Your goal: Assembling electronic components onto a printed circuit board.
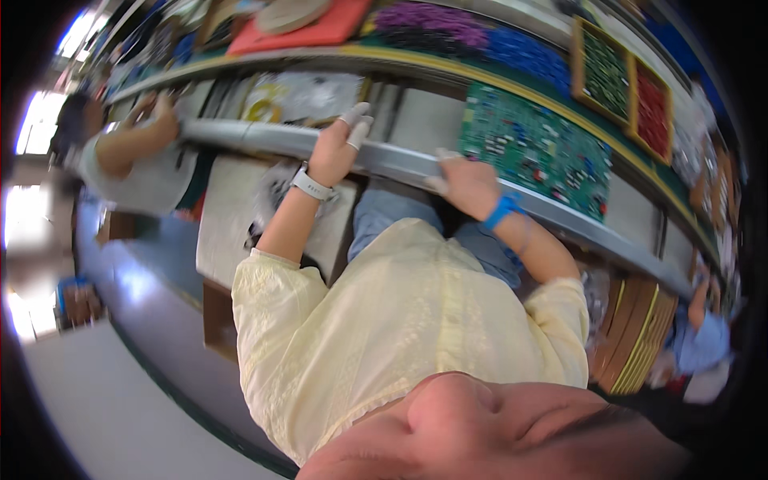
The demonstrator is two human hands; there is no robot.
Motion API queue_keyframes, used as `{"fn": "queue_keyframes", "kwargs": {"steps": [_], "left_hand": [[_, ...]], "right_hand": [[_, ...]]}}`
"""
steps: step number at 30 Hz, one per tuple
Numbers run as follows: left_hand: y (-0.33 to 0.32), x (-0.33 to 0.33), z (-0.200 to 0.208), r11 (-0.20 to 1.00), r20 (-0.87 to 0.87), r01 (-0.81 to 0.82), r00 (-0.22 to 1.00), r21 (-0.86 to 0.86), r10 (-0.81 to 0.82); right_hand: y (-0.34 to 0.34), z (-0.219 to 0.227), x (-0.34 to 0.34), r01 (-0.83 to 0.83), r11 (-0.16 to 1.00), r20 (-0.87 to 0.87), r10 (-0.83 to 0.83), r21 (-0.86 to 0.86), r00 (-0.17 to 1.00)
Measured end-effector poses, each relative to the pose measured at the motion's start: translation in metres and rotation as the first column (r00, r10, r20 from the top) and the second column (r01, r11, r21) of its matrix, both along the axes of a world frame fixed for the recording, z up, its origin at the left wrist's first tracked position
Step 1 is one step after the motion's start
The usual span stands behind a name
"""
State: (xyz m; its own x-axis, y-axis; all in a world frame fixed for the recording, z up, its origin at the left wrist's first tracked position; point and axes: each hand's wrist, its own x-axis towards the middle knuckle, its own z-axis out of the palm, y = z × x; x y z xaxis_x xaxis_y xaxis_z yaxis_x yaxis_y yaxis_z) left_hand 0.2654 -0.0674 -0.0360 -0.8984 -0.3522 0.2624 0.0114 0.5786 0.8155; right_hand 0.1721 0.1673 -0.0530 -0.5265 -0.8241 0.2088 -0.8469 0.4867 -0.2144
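Observation:
A large green circuit board (536, 148) crowded with small parts lies on the bench, to the right of my hands. My left hand (338, 148) is over the metal rail (400, 162) at the bench's front edge. White covers sit on its fingertips, which are apart, and I see nothing held in it. My right hand (470, 184) rests at the same rail, close to the board's near left corner. Its thumb and forefinger, also covered at the tips, are spread with nothing visible between them. A blue strap (504, 210) circles the right wrist.
Beyond the board, a shelf holds heaps of purple parts (432, 24) and blue parts (524, 58), plus bins of green parts (606, 70) and red parts (651, 108). Clear plastic bags (308, 92) lie left. Co-workers sit at both sides; one's arm (136, 148) reaches the bench.

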Motion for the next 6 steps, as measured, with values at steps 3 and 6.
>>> {"fn": "queue_keyframes", "kwargs": {"steps": [3, 6], "left_hand": [[-0.057, 0.070, -0.021, 0.944, -0.145, -0.270, 0.943, 0.191, 0.299], [-0.099, 0.155, -0.047, 0.827, 0.139, -0.524, 0.852, 0.204, 0.505]], "right_hand": [[0.032, 0.014, -0.003, 0.086, 0.992, 0.013, -0.088, 0.097, 0.996], [0.048, 0.001, -0.015, 0.082, 0.995, 0.073, -0.087, 0.062, 0.994]]}}
